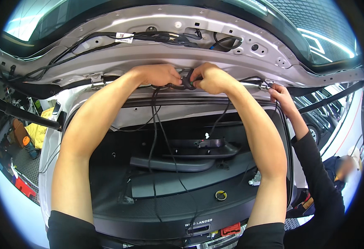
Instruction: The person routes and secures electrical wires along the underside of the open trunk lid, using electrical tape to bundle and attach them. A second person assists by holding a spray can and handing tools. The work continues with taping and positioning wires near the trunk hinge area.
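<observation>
Here you are, both hands up at the tailgate panel (86, 63), left hand (161, 75) pinching one end of the black cable bundle (187, 81), right hand (211, 79) with its fingers closed on the other end. That's a two-sided grip, and the bundle sits between your fingertips, just under the panel's lower edge; its finer detail is too small to make out.

Brace one side, work the other, and take the strain at the bundle, not along the thin hanging cables (153, 133) dropping below your left wrist: a tug there could wrench the whole lot. Keep your motions short, too, because a co-worker's hand (283, 97) is on your right, beside the metal hinge (265, 85).

And look at these textures! Pale, satiny painted metal, pressed into curves and pierced with round and slotted holes; keep the bundle off those rims, they could scuff it. Above, the dark wiring harness (86, 41) runs in smooth, rope-like strands. Below, a long grey trim piece (171, 163) lies with rounded ends in the boot, near a yellow-and-black ring (220, 195).
</observation>
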### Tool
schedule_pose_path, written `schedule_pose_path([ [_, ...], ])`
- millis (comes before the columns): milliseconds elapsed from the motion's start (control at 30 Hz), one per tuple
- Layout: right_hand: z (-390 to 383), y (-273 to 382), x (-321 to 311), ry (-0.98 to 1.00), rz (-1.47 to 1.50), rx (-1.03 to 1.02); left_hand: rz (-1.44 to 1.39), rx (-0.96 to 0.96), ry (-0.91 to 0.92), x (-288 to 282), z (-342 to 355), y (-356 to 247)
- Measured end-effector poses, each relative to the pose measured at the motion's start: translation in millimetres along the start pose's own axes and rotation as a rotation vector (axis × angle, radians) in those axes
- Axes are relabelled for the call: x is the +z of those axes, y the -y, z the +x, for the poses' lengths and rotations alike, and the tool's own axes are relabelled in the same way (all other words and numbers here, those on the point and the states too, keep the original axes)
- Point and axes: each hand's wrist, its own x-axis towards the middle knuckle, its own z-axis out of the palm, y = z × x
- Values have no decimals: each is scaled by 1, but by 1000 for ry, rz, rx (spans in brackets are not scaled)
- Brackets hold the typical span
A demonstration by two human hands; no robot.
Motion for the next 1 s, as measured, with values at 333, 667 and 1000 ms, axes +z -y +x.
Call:
schedule_pose_path([
  [333, -5, -2, 5, 84, 132, 74, 66, -77, -1, 10, 9, -10],
  [667, -28, -7, 30, -275, 127, -88, 169, 97, -48, 14, 4, -6],
  [1000, -12, -23, 45, -266, 489, 72, 189, 240, -267, 31, 6, 15],
])
